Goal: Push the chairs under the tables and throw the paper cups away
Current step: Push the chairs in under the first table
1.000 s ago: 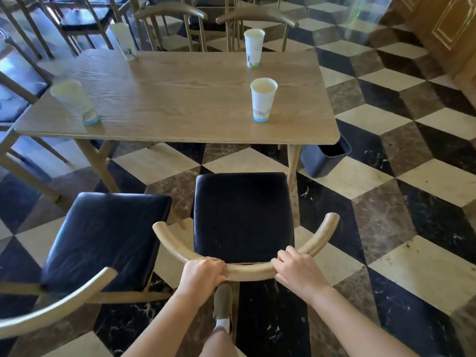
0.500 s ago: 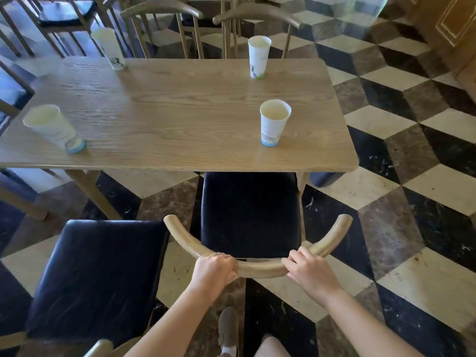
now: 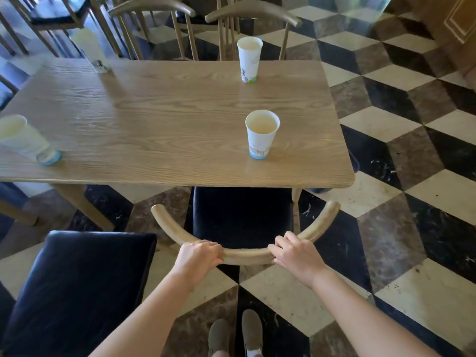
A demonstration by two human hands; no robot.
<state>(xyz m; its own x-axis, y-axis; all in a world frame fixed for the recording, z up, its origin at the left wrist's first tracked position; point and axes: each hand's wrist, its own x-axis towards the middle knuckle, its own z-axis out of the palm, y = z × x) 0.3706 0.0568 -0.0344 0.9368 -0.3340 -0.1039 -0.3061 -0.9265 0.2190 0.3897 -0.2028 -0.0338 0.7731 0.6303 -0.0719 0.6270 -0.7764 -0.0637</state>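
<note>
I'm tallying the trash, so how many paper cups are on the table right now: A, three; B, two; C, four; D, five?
C: four cups stand on the table: near right, far right, far left and near left.

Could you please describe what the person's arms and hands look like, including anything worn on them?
Both forearms are bare, with no sleeves in view. The left hand and right hand wear no gloves, and I see no rings, watch or bracelet.
</note>
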